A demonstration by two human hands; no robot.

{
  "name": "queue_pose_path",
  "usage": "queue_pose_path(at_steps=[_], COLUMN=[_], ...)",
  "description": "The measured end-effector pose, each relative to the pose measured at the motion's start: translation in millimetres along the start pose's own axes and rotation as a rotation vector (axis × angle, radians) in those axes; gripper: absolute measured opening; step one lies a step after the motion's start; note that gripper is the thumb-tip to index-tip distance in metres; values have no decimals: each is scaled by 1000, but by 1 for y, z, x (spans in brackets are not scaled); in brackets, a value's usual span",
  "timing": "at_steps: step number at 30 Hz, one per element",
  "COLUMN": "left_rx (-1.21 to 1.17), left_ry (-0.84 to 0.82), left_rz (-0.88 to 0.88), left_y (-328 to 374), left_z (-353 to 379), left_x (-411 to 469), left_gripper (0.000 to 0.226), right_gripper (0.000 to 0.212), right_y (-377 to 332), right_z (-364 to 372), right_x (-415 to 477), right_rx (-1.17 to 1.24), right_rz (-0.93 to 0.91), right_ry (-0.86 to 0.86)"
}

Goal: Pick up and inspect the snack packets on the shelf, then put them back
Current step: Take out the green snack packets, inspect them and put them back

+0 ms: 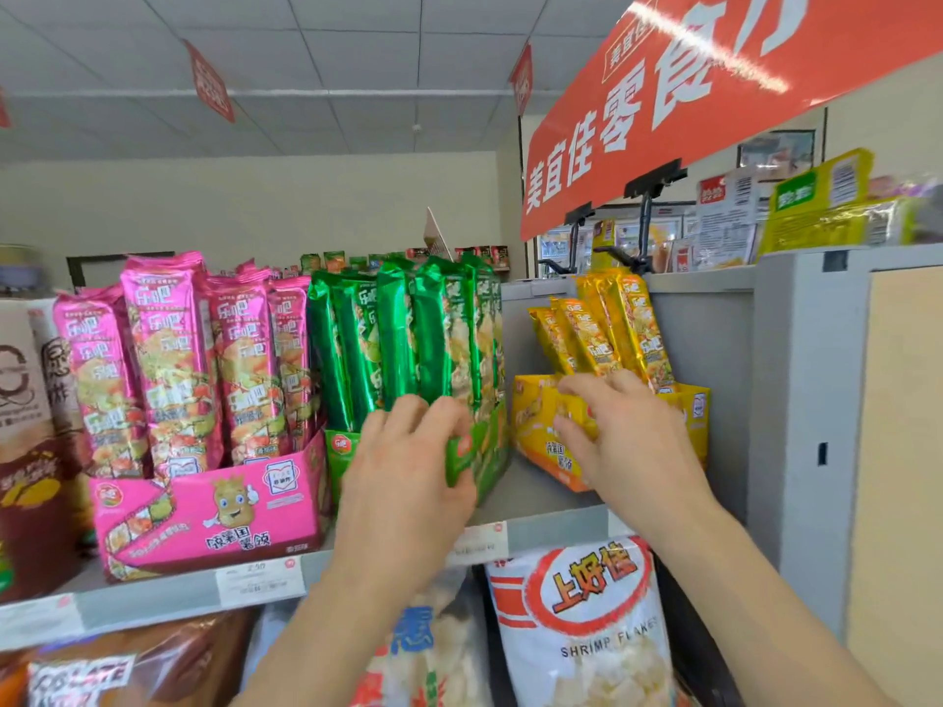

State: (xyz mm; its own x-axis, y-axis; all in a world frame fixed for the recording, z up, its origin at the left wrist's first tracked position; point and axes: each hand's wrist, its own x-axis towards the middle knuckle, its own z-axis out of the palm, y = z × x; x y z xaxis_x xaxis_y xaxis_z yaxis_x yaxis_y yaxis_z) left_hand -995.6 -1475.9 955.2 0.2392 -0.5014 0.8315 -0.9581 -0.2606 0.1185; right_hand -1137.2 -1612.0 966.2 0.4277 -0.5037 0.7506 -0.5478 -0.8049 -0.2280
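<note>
Three display boxes of tall snack packets stand on the grey shelf [556,523]. Pink packets [163,359] fill a pink box [204,512] on the left. In the middle are green packets [408,329] in a green box [490,451]. Yellow packets [617,329] lean in a yellow box [694,415] on the right. My left hand [408,472] grips the green box's front right corner, fingers curled over its rim at the packets' base. My right hand [627,441] grips the front wall of the yellow box, fingers over the rim, thumb on the front.
A red hanging sign [663,104] juts out overhead on the right. A grey shelf upright [806,400] closes the bay beside the yellow box. Brown snack bags [30,426] stand at far left. Below the shelf hangs a white shrimp flakes bag [587,625] among other bags.
</note>
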Motion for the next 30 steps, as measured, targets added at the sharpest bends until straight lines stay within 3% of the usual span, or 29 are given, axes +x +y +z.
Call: queue_pose_path(at_steps=[5,8,11,14,17,23,30], left_rx=[-62,96,329,395,362,140,-11], left_ry=[-88,-117,-165,-173,-182,-180,-177], left_rz=[-7,-66,-165,-172,-190,-196,-131], left_y=[-16,-25,-30,-26,-26,-33,-39], left_z=[-14,-20,-23,-17,-14,-22,-40], left_x=[3,1,1,4,8,6,0], left_gripper=[44,49,55,43,34,29,15], right_gripper=[33,35,32,29,27,30,21], right_y=[-1,-1,-2,-3,-6,-6,-5], right_z=[0,1,-1,-3,-2,-3,3], right_x=[4,10,14,9,5,-1,-2], right_rx=[4,-36,77,204,271,86,227], right_rz=[0,-20,-8,-3,-35,-140,-124], right_ry=[-14,-101,-161,-199,-193,-88,-53])
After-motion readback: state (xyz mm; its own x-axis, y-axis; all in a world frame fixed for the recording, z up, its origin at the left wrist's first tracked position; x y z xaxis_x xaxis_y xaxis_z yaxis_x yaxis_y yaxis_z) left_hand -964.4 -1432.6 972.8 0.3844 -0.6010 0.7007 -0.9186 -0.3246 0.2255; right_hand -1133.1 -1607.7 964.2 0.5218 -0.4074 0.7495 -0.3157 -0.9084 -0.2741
